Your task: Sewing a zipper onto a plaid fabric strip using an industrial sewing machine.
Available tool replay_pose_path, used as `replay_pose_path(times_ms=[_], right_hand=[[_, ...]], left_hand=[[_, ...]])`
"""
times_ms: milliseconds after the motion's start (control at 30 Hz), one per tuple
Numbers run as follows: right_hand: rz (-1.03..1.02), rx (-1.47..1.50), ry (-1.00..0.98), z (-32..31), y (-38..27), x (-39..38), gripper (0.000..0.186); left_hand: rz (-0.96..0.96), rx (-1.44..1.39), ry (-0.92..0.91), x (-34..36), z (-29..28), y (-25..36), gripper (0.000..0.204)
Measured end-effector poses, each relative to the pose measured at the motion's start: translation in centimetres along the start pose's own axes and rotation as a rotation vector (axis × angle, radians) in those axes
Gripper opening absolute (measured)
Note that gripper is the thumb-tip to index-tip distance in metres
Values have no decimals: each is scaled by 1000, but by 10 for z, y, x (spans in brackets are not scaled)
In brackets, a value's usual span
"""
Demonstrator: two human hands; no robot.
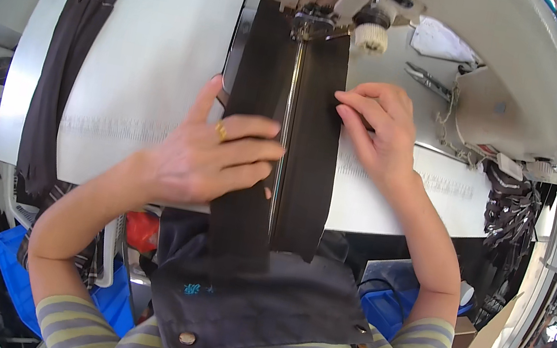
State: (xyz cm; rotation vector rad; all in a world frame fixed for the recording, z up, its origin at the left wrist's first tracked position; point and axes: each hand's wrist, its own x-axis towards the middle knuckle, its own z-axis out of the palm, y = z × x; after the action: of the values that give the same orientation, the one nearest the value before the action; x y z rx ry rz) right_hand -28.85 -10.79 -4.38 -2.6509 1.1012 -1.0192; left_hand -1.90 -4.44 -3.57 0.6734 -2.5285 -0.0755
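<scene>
A long dark fabric piece (307, 179) with a shiny metal zipper (296, 80) down its middle runs from the sewing machine's presser foot (309, 27) toward me and over the table's front edge. My left hand (222, 156), a ring on one finger, lies flat on the fabric's left half with its fingers spread, their tips at the zipper. At the right edge, the thumb and forefinger of my right hand (379, 128) are pinched together on the fabric's border. The other right fingers are curled, and the hand partly hides what lies under it.
Dark fabric strips (64, 77) lie at the table's left end. Snips (429, 81) and a white cloth (442, 40) rest beneath the machine arm (510, 43). Dark strips (510, 215) hang off the right end. Blue bags (16, 269) stand below the table.
</scene>
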Motion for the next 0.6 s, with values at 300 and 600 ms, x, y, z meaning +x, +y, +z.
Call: replay_pose_path(times_ms=[300, 600], right_hand=[[-130, 73, -360, -13, -67, -37, 44], [-147, 75, -340, -17, -66, -41, 40]], left_hand=[[-276, -6, -49, -26, -8, 25, 32], [-243, 17, -315, -15, -23, 33, 67]])
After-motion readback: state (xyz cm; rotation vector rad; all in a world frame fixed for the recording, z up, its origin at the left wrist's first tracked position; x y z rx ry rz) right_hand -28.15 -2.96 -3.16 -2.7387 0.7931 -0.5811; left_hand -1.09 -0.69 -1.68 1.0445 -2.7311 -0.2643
